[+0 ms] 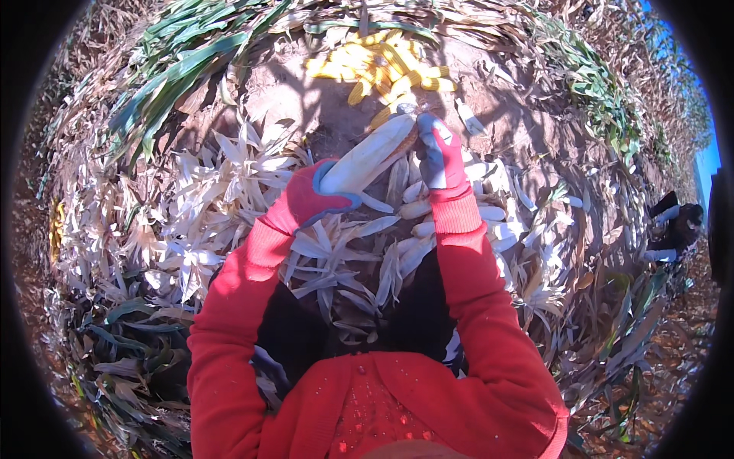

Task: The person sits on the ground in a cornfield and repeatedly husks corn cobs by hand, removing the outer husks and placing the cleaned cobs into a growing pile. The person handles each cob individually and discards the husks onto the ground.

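An ear of corn (372, 155) in pale, dry husk is held slantwise between my gloved hands. Its lower end lies in my left hand (317, 196), whose red and grey glove wraps round it. My right hand (440, 151), gloved alike, is closed at the upper end, where the fingers pinch the tip. Along the side by the right hand runs a brownish strip; whether that is silk or husk I cannot tell. Just beyond the tip lies a heap of bare yellow corn ears (394, 65) on the soil.
Stripped pale husks (229, 180) cover the ground on the left and between my knees. Several ears still in husk (489, 214) lie by my right forearm. Green and dry stalks (180, 65) ring the far side. A person (677, 228) is at the far right.
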Motion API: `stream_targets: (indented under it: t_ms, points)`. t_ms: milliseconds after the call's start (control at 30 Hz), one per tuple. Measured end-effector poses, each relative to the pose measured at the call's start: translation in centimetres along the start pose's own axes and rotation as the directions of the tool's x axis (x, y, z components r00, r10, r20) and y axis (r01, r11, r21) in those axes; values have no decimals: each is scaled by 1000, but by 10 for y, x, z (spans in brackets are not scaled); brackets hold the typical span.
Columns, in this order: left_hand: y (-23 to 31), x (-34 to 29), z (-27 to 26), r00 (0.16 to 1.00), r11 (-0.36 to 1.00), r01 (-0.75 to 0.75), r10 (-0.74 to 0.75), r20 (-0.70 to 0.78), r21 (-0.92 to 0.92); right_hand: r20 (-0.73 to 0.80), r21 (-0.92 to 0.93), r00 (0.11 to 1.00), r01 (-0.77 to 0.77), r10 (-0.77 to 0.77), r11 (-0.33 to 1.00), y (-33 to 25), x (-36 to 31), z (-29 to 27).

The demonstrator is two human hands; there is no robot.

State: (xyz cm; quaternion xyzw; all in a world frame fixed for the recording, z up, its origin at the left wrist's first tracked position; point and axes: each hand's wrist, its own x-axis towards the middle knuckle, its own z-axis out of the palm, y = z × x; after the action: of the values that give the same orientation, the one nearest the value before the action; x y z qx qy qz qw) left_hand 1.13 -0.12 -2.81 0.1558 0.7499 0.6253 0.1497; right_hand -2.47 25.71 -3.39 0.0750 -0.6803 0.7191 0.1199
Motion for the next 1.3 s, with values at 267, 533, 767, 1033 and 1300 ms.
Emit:
stream_targets:
  t_ms: [267, 533, 767, 1033, 1300]
  points:
    - [13, -2, -4, 990, 950, -90, 117, -72, 300, 78, 119, 995, 49, -59, 992, 0, -3, 5]
    - [4, -6, 6, 999, 976, 38, -41, 7, 214, 44, 264, 994, -105, 96, 959, 10, -4, 17]
    - [0, -4, 11, 999, 950, -28, 12, 52, 310, 61, 91, 995, -81, 76, 993, 20, -2, 2]
    - [-1, -4, 1, 995, 856, -97, 96, 28, 507, 124, 62, 989, -85, 77, 994, 24, 2, -3]
    - [27, 13, 17, 949, 769, -147, 286, -130, 622, -3, 645, 969, -187, 247, 741, 51, -3, 26]
